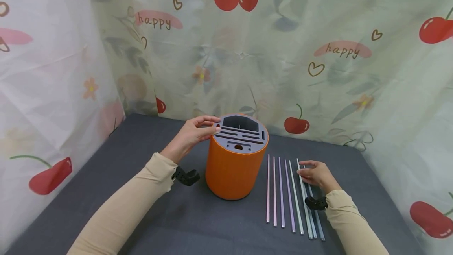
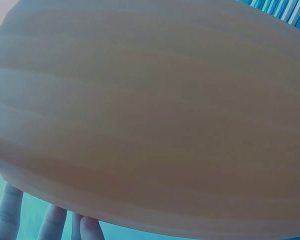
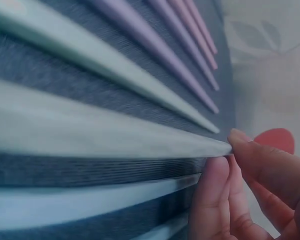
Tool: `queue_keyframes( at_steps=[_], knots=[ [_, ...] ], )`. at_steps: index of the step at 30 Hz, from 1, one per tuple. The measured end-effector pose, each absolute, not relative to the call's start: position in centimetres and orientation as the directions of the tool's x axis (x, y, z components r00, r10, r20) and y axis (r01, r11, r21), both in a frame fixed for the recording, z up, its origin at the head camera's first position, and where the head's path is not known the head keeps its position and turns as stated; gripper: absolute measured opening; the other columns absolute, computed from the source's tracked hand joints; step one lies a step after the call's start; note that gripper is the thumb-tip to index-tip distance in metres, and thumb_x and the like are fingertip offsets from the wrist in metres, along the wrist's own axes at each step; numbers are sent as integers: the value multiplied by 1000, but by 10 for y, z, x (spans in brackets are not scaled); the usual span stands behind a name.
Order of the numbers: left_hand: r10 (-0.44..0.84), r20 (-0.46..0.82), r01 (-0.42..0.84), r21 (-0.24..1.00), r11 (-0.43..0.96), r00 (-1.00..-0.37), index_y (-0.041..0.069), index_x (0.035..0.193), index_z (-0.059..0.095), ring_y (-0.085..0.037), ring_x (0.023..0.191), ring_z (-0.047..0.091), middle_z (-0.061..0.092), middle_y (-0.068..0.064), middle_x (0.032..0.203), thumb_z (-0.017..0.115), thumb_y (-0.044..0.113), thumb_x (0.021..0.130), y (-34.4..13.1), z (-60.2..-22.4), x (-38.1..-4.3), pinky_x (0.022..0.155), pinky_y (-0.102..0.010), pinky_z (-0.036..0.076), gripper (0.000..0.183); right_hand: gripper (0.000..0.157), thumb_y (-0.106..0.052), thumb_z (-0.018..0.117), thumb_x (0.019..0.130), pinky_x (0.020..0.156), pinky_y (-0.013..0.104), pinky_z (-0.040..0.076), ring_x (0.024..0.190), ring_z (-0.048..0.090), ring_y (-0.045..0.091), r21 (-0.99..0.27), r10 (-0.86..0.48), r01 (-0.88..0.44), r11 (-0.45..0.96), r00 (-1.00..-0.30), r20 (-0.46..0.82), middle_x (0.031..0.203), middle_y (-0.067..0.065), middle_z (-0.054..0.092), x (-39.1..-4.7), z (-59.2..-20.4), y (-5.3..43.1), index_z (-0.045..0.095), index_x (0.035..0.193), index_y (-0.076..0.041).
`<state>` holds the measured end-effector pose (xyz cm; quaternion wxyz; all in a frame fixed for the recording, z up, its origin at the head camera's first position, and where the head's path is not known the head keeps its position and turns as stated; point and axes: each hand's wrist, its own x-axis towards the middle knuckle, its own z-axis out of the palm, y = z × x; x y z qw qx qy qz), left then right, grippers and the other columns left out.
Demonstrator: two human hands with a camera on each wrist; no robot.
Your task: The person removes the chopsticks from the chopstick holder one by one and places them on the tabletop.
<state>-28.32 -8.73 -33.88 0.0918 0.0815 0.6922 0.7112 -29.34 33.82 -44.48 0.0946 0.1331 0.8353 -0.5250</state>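
Observation:
An orange cylindrical knife holder [image 1: 231, 170] with a grey slotted top [image 1: 240, 133] stands on the dark tabletop. My left hand [image 1: 194, 133] holds its upper left rim, thumb towards me and fingers behind. In the left wrist view the holder's side [image 2: 155, 120] fills most of the picture, with fingers [image 2: 52, 222] along its edge. To the right, my right hand [image 1: 316, 175] pinches the thin far end of a pale green chopstick [image 3: 105, 130] between thumb and fingers. That chopstick lies among a row of pink, purple, green and blue ones [image 1: 282, 196].
A dark cloth [image 1: 212, 227] covers the table. Patterned curtains [image 1: 240, 58] with cherries enclose the back and both sides. The chopsticks lie side by side to the right of the holder, thick ends towards me. Black bands [image 1: 187, 176] sit on both wrists.

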Motion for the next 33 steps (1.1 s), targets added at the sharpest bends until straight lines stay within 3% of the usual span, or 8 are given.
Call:
queue_keyframes(
  at_steps=[19, 33],
  knots=[
    [243, -19, -24, 1000, -19, -970, 15, 122, 64, -24, 120, 53, 51, -7, 132, 73, 19, 87, -87, -338, -283, 105, -41, 44, 36, 45, 0, 73, 83, 60, 26, 58, 61, 63, 9, -795, 225, 377, 475, -926, -304, 95, 16, 61, -297, -456, 328, 57, 124, 8],
    [243, -20, -26, 999, -22, -970, 15, 122, 65, -24, 119, 53, 51, -7, 131, 72, 19, 87, -87, -337, -282, 105, -41, 44, 36, 41, 2, 73, 82, 60, 25, 57, 61, 62, 10, -785, 244, 391, 481, -919, -309, 96, 17, 60, -299, -458, 329, 58, 120, 9]
  ],
)
